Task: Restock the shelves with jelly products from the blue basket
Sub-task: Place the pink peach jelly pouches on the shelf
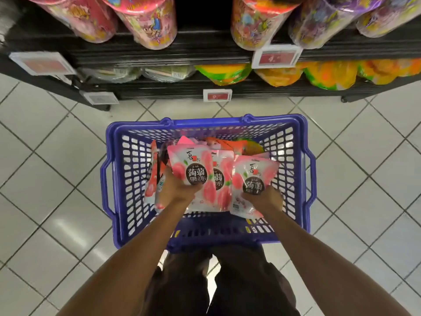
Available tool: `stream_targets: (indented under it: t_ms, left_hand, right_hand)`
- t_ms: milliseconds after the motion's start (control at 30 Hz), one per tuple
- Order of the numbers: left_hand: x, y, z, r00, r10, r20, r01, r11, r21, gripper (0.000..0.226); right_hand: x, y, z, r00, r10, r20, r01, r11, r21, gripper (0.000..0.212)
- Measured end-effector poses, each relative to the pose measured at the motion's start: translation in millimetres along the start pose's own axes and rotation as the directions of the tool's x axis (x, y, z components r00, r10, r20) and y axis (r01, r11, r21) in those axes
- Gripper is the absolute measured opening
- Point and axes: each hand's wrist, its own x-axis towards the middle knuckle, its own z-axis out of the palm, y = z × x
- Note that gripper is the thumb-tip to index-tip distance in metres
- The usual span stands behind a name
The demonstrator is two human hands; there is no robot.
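Looking straight down, the head view shows a blue basket (293, 137) standing on the white tiled floor (45, 179) just in front of a dark shelf unit (159, 55). Both bare arms reach into the basket. Left hand (177, 190): fingers curled beneath, and thumb pressed on the front of, a pink jelly pouch (189, 160), which is raised above the basket's contents and tilted slightly leftward. Right hand (264, 198): clasped around the lower edge of a second pink pouch (255, 169), held beside the first. Between them a third pouch (219, 176) of the same print overlaps behind the first; which hand supports it cannot be told. More pink and orange packets (227, 143) lie loose in the basket. Upper shelf: pink-lidded cylindrical tubs (150, 23). Lower shelf: yellow-and-green bags (330, 74). Price tags (217, 95) clip to the shelf edges.
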Motion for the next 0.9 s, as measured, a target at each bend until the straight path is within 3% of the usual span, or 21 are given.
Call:
stream_targets:
  t_ms: [100, 167, 233, 367, 633, 700, 833, 900]
  left_hand:
    - [-9.4, 3.3, -7.5, 0.986, -0.071, 0.152, 0.093, 0.985, -0.142, 0.087]
    - [-23.5, 5.0, -17.0, 0.974, -0.049, 0.221, 0.1, 0.969, -0.227, 0.079]
    - [-44.1, 5.8, -33.0, 0.958, 0.013, 0.285, 0.076, 0.951, -0.299, 0.053]
    - [-108.7, 26.3, -88.2, 0.893, 0.112, 0.435, 0.109, 0.885, -0.452, 0.023]
    - [-275.9, 100.2, -240.1, 0.822, 0.416, 0.388, -0.094, 0.772, -0.629, 0.061]
    - [-321.2, 118.1, -274.7, 0.811, 0.497, 0.309, -0.191, 0.724, -0.663, 0.067]
    - [-411.3, 150.3, -341.9, 0.737, 0.662, 0.137, -0.406, 0.595, -0.693, 0.054]
    - [-452.5, 163.3, -370.3, 0.697, 0.714, 0.065, -0.458, 0.513, -0.726, 0.07]
  right_hand:
    - [-15.4, 0.9, -6.3, 0.999, -0.021, 0.044, 0.019, 0.998, 0.052, 0.065]
    - [-30.1, -1.3, -17.6, 0.998, -0.025, 0.065, 0.011, 0.976, 0.218, 0.052]
    - [-51.1, -2.9, -34.8, 0.994, -0.097, 0.042, 0.069, 0.897, 0.436, 0.039]
    - [-119.4, -12.4, -98.4, 0.972, -0.236, -0.007, 0.175, 0.699, 0.693, 0.042]
    - [-294.0, -31.0, -274.4, 0.891, -0.406, -0.204, 0.386, 0.44, 0.811, 0.055]
    - [-342.4, -32.6, -315.0, 0.862, -0.429, -0.271, 0.443, 0.376, 0.814, 0.055]
    - [-440.6, -33.7, -384.1, 0.741, -0.501, -0.448, 0.609, 0.22, 0.762, 0.048]
    - [-487.0, -32.9, -412.8, 0.69, -0.493, -0.53, 0.658, 0.121, 0.743, 0.045]
